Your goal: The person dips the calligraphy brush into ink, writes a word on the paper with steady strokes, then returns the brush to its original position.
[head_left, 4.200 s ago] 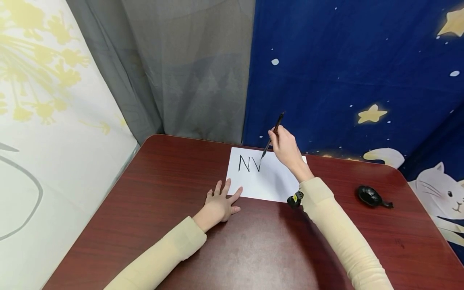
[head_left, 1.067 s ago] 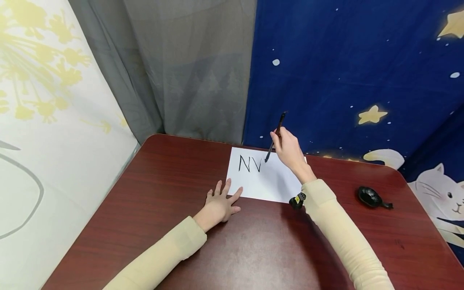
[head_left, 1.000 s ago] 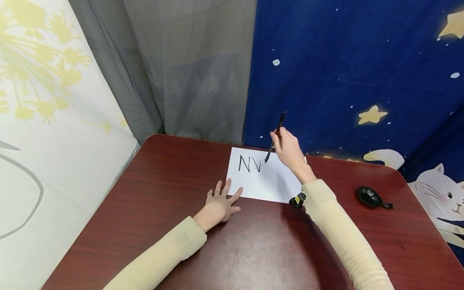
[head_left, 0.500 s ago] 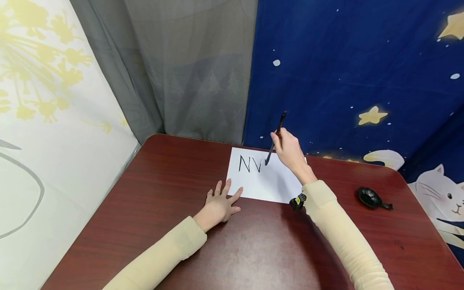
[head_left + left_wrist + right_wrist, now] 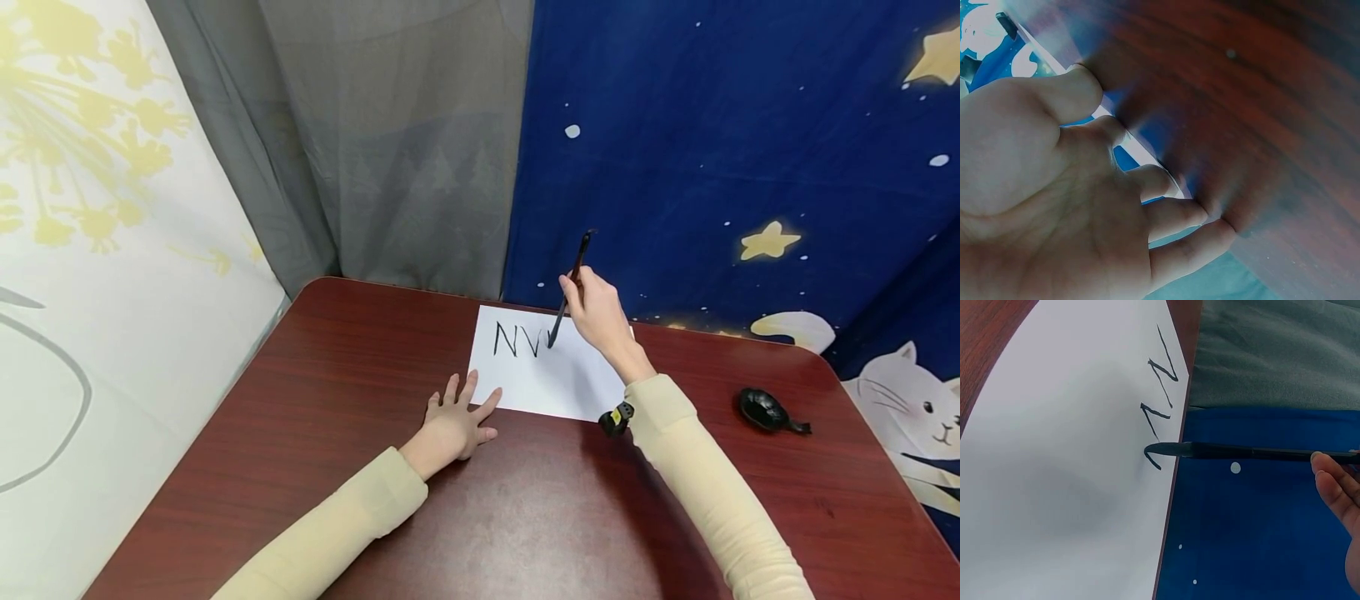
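A white sheet of paper lies near the table's far edge, bearing black strokes that read N and V, with a third mark under the brush tip. My right hand pinches a dark writing brush partway up its handle. In the right wrist view the brush's black bristles bend against the paper at the end of a short stroke. My left hand is spread on the table, its fingertips on the sheet's lower left corner. The left wrist view shows its palm and fingers reaching to the wood.
On the right side of the reddish-brown table sits a small black dish with a short handle. A grey curtain and a blue starry curtain hang behind the far edge. A black wrist camera hangs at my right cuff.
The brush has moved right from the V and then slightly down the sheet, leaving a new short stroke. My left hand has stayed in place.
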